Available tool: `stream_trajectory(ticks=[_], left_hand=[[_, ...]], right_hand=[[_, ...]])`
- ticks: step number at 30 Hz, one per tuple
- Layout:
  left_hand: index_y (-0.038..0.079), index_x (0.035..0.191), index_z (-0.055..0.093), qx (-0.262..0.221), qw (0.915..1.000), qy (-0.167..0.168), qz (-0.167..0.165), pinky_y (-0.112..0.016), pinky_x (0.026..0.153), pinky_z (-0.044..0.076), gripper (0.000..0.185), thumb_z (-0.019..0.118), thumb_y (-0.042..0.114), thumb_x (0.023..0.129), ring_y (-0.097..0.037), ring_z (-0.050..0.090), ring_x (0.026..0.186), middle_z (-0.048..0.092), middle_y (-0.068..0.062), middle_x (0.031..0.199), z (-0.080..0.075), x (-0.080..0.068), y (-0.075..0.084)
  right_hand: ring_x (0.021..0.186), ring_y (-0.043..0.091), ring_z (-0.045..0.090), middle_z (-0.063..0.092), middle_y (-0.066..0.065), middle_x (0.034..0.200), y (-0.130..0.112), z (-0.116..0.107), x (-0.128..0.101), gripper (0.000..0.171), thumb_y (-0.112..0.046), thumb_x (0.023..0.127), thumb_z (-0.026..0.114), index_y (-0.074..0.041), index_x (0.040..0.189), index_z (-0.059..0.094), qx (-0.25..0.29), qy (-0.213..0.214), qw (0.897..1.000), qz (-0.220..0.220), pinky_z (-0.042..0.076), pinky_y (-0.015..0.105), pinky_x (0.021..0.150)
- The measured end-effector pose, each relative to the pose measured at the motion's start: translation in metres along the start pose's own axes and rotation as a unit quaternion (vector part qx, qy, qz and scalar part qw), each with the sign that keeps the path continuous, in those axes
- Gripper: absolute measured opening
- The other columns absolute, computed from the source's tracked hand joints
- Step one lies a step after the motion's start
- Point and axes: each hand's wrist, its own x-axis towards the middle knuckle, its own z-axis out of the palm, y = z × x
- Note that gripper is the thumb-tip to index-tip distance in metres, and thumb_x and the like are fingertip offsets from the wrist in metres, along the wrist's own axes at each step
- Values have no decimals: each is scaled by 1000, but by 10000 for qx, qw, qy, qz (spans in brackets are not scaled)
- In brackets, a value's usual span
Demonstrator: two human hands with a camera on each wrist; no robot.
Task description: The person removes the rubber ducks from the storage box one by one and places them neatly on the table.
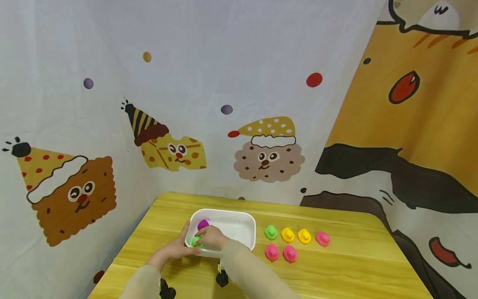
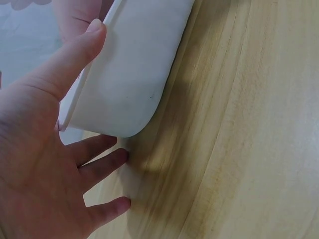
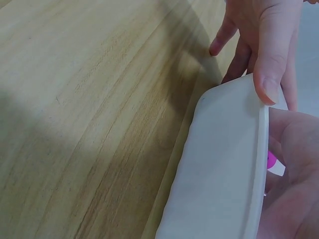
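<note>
White tub braced while a green duck is set inside

The white tub (image 1: 239,222) is steadied on the counter (image 1: 354,265) by the left hand (image 1: 173,249), thumb on the rim and fingers loosely spread, so it stays put; the green duck (image 1: 196,242) is pinched inside it by the right hand (image 1: 212,236), beside a purple duck (image 1: 203,224).

I can read no text, label, brand or number here, not on the white tub (image 1: 239,224) near my fingers, not on the cartoon cloth (image 1: 224,83) behind my bench (image 1: 354,265).
</note>
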Motion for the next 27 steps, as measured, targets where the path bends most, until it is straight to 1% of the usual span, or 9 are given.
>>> stream_trajectory(ticks=[5, 12, 16, 20, 24, 27], left_hand=[[9, 139, -14, -101, 9999, -28, -24, -58, 95, 23, 113, 74, 26, 71, -48, 26, 119, -2, -32, 140, 0, -1, 2], [9, 139, -14, -288, 9996, -53, 3, -55, 97, 24, 112, 74, 25, 71, -45, 26, 120, -4, -31, 140, 0, 0, -1], [8, 139, -14, -333, 9994, -60, 51, -53, 97, 26, 113, 74, 24, 70, -43, 30, 118, -2, -31, 140, 1, 2, -3], [7, 139, -13, -350, 9994, -49, 47, -53, 95, 28, 113, 75, 23, 70, -42, 33, 115, 0, -31, 140, 0, 1, -2], [5, 139, -13, -303, 9994, -49, 137, -56, 95, 26, 112, 74, 25, 71, -45, 31, 115, -2, -32, 139, -1, -2, 3], [1, 138, -13, -171, 9993, -23, 330, -58, 95, 23, 113, 73, 28, 71, -49, 28, 115, 1, -36, 137, -2, -3, 4]], right_hand=[[83, 10, 55, 65, -8, 86, 3, 1, 0, 25, -19, 68, 73, -13, 92, 70, -64, 77, 9999, -23, 42, 24, 77], [83, 8, 55, 64, -10, 86, 11, 0, 1, 24, -21, 69, 73, -15, 92, 70, 66, 83, 9999, 39, 43, 25, 78], [84, 9, 55, 65, -7, 87, 15, -8, 1, 25, -21, 69, 73, -13, 92, 70, 304, 119, 9995, 31, 42, 27, 79], [81, 11, 55, 66, -3, 85, 18, -16, 5, 25, -19, 67, 75, -11, 91, 70, 559, 203, 9982, 42, 44, 25, 75], [82, 11, 57, 66, -2, 87, 21, -27, 8, 27, -20, 66, 76, -11, 91, 70, 511, 237, 9984, -67, 45, 24, 72], [85, 11, 57, 66, -3, 91, 23, -38, 6, 27, -20, 68, 75, -11, 93, 70, 567, 164, 9982, -123, 46, 25, 74]])
